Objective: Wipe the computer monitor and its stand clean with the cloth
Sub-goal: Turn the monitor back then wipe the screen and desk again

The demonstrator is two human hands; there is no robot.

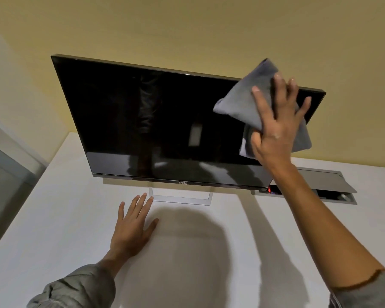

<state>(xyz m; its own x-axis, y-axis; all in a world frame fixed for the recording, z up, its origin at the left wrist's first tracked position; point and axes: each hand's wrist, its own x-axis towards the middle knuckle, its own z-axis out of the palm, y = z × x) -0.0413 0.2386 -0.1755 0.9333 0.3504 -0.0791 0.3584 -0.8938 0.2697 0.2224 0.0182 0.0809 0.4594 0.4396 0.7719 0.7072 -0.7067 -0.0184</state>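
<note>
A black monitor (142, 116) with a dark screen stands on a white desk, on a thin silver frame stand (206, 200) below its bottom edge. My right hand (276, 130) presses a folded grey cloth (247, 98) flat against the screen's upper right part, fingers spread over it. The cloth reaches past the monitor's top edge and right side. My left hand (131, 227) lies flat on the desk with fingers apart, its fingertips at the stand's left front corner, holding nothing.
The white desk (53, 218) runs to a yellow wall behind. A grey cable hatch (333, 183) is open in the desk at the right, with a small red light inside. A grey panel (5, 181) stands beyond the desk's left edge.
</note>
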